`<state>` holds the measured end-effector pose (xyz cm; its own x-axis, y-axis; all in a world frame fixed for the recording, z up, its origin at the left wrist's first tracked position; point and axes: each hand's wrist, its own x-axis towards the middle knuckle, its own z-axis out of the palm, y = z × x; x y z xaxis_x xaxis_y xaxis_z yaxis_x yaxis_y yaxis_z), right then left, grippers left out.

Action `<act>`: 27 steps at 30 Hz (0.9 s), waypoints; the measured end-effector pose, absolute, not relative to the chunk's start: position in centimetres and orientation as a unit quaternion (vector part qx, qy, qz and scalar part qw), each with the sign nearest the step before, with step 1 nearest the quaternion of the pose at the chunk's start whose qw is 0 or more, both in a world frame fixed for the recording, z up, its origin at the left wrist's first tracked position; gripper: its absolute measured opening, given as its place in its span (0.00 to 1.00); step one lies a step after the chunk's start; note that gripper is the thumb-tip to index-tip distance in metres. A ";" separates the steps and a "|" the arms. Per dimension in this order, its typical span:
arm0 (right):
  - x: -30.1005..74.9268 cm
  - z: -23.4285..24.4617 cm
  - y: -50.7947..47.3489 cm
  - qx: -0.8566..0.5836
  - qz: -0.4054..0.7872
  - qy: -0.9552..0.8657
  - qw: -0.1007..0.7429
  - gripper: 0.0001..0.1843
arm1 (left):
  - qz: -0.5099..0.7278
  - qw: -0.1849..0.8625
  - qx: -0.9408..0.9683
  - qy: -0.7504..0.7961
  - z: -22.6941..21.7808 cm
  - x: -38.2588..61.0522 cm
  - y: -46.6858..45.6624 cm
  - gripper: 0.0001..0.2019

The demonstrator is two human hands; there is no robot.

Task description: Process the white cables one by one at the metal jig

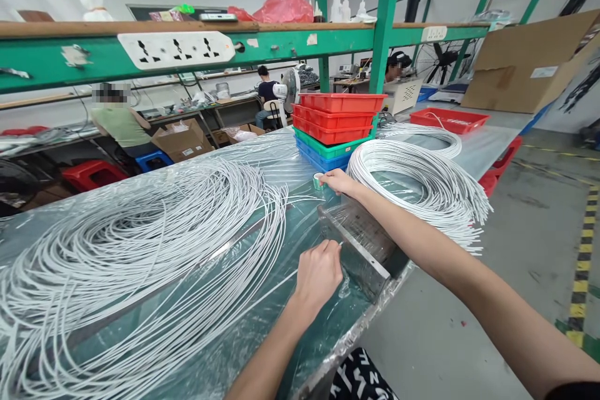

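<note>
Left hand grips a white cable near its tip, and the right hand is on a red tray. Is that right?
Not quite: the head view shows the right hand on a small green-and-white roll instead. The left hand does grip a white cable near its tip.

Workshop, indicated by coils of white cable (225, 200) on the film-covered counter (304, 225) to both sides of the left hand (320, 272), stacked trays (337, 119) beyond the right hand (340, 182), a socket strip (162, 50) above them, hazard-striped floor tape (582, 262) rightward, and co-workers (119, 128) farther off.

Left hand (319, 270) curled — right hand (339, 182) outstretched
</note>
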<state>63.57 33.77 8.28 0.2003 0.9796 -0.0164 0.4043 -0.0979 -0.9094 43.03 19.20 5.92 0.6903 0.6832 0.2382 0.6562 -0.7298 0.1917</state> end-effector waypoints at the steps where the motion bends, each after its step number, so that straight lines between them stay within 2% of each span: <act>1: 63.6 8.3 33.8 -0.652 0.351 -0.528 0.416 0.13 | 0.149 0.045 0.918 0.365 5.9 43.0 19.2 0.15; 13: 63.4 8.5 33.6 -0.668 0.347 -0.524 0.398 0.12 | 0.156 0.045 0.917 0.363 5.7 43.1 19.2 0.14; 27: 63.5 8.4 33.8 -0.669 0.351 -0.524 0.394 0.12 | 0.193 -0.005 0.916 0.353 5.3 43.1 19.1 0.14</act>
